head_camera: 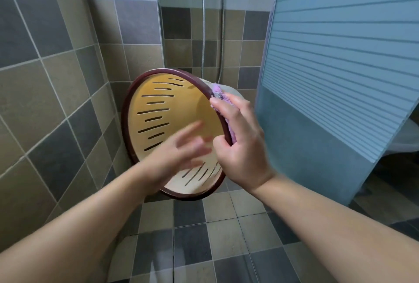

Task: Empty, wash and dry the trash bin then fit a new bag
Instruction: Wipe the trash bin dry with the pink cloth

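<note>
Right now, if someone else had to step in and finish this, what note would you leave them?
Right hand: grips the trash bin by its dark rim, pressing a purple cloth against the outside.
Left hand: open, blurred, in front of the bin's mouth.
Bin is held up sideways over the tiled floor, mouth facing the camera.
Done: bin is emptied.
Left: finish drying, fit a new bag.

The bin [158, 110] is smooth cream plastic with a glossy maroon rim; the cloth [221, 93] is fluffy purple microfibre; the wall tiles [56, 101] look matt.
</note>
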